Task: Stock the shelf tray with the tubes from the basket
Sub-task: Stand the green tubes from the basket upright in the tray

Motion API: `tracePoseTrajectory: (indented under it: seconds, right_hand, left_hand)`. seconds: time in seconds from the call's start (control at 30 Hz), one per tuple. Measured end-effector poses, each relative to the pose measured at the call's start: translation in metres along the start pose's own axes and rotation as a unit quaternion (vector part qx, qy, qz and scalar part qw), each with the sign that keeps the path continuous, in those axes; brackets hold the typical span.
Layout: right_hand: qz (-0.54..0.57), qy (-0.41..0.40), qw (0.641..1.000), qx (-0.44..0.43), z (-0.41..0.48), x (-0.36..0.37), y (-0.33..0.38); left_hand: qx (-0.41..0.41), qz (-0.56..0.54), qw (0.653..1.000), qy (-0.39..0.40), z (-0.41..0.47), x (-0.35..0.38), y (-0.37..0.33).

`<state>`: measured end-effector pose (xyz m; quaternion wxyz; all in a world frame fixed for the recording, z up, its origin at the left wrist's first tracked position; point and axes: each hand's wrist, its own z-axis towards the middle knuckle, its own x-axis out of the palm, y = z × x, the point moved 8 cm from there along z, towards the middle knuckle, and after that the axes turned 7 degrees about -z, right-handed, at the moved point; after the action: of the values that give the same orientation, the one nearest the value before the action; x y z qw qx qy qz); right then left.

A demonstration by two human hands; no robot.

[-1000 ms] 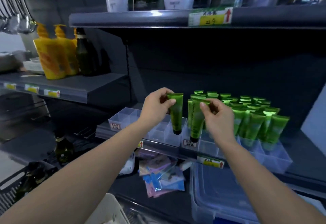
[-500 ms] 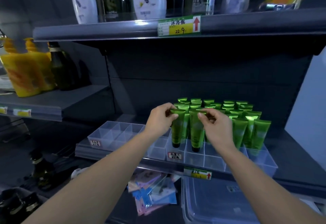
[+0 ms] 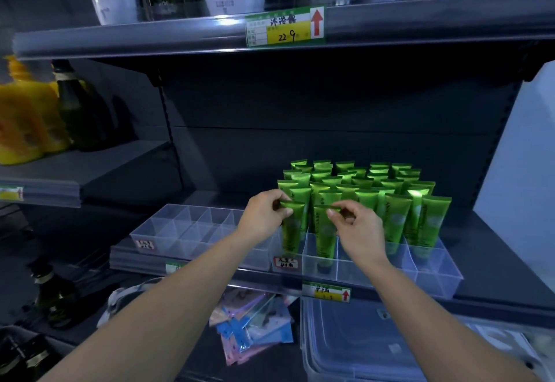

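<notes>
Shelf (image 3: pixel 495 261) space here is mostly taken by the clear divided tray (image 3: pixel 432 279), the landmark for everything else. Standing tubes (image 3: pixel 375 189) fill the tray's back and right cells, caps down, while cells along its front right are bare. A second, empty tray (image 3: pixel 186 231) sits just left of it. At the tray's front-left corner, the left hand (image 3: pixel 264 216) pinches the flat top of the left tube (image 3: pixel 292 228) between thumb and fingers. One cell rightward, the right hand (image 3: pixel 357 228) pinches the right tube (image 3: pixel 326 237) likewise. Both tubes stand upright, caps down in their cells. The step looks like seating this pair. Next, I judge, the fingers must let go without tipping them, then fetch more from the basket, which is out of view.
</notes>
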<state>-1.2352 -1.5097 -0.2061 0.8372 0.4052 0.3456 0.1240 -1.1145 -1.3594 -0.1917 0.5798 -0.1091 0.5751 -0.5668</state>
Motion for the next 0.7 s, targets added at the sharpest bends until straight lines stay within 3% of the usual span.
tracePoseTrajectory:
  seconds: [0.23, 0.53, 0.7]
  right_hand:
    - [-0.011, 0.014, 1.0, 0.003, -0.002, 0.0, 0.001]
    - [-0.113, -0.009, 0.992, -0.056, -0.005, -0.002, 0.013]
    - [-0.187, -0.132, 0.964, -0.138, -0.017, -0.017, 0.039]
  left_hand:
    - [-0.015, -0.005, 1.0, -0.011, -0.001, -0.004, 0.004]
    - [-0.005, 0.011, 1.0, -0.007, -0.005, -0.005, 0.001]
    - [0.021, 0.059, 0.998, -0.022, -0.01, -0.016, 0.0]
